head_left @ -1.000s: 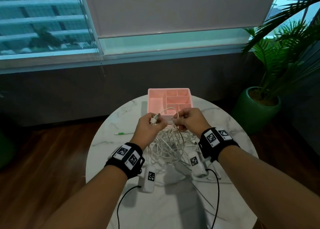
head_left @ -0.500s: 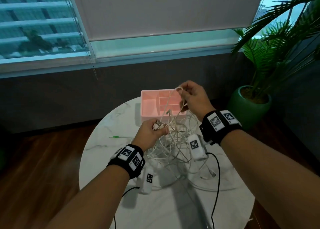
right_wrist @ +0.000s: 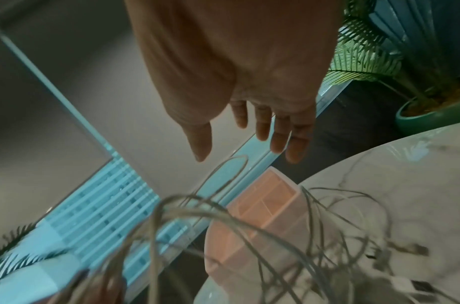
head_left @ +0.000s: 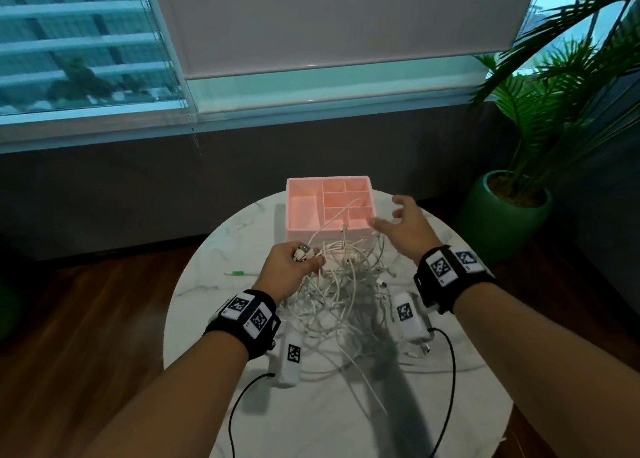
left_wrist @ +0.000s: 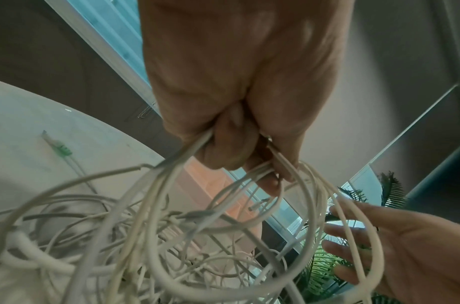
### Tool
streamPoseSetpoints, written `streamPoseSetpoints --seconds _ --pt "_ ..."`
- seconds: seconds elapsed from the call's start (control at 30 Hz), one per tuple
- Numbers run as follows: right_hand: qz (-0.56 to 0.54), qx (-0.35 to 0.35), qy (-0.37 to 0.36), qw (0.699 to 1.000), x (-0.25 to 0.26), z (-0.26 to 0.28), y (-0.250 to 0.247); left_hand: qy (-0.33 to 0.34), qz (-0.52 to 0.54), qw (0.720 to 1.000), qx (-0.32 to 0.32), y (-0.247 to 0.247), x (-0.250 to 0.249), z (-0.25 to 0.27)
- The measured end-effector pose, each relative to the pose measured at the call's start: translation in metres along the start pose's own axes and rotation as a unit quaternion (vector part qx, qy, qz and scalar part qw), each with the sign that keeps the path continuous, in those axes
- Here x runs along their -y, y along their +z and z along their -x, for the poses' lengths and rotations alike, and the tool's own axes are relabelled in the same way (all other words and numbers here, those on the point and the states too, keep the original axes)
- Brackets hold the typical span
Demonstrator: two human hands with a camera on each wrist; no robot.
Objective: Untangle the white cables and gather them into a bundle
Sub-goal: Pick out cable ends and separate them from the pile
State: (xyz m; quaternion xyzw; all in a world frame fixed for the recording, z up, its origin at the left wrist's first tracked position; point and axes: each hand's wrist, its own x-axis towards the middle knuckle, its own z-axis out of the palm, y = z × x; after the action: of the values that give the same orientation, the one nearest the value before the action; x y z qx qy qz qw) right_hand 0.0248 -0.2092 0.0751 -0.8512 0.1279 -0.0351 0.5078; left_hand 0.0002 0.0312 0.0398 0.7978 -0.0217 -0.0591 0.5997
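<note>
The left hand [head_left: 289, 269] is clenched around several strands of the white cables [head_left: 341, 296], with connector plugs [head_left: 304, 251] poking out above its thumb; the left wrist view shows the strands pinched between curled fingers [left_wrist: 230, 148] and looping down from the fist. The right hand [head_left: 407, 227] is released, fingers spread and holding nothing, raised above the far right side of the tangle, just beside the pink divided organizer tray [head_left: 301, 208]. The tangled cables lie heaped in the middle of the round marble table [head_left: 214, 284], between the two wrists, and one loop arches up in front of the tray. A green-tipped cable [head_left: 239, 273] lies apart on the table, left of the left hand.
</note>
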Motion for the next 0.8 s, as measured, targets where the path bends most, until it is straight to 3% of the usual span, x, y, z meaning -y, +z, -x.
streamPoseSetpoints --seconds 0.1,0.2,0.27,0.53,0.7,0.8 --pt "0.044 0.012 -0.103 0.994 -0.008 0.017 0.010 0.002 0.002 1.000 0.003 0.002 -0.004 0.000" --pt "0.103 0.100 -0.188 0.972 -0.008 0.025 0.019 0.007 -0.003 1.000 0.004 0.003 -0.003 -0.002" --pt "0.153 0.130 -0.197 0.960 -0.010 0.025 0.022 0.010 -0.004 1.000 -0.003 0.003 -0.003 -0.003" --pt "0.259 0.091 -0.188 0.943 -0.007 0.011 0.003 -0.007 0.016 0.999 -0.052 -0.009 -0.001 -0.004" --pt "0.228 0.102 -0.165 0.954 0.001 0.003 -0.013 -0.012 0.026 0.999 -0.039 -0.013 -0.001 -0.002" --pt "0.114 0.087 -0.138 0.980 -0.001 0.003 -0.007 -0.009 0.036 0.999 -0.035 -0.010 -0.002 -0.001"
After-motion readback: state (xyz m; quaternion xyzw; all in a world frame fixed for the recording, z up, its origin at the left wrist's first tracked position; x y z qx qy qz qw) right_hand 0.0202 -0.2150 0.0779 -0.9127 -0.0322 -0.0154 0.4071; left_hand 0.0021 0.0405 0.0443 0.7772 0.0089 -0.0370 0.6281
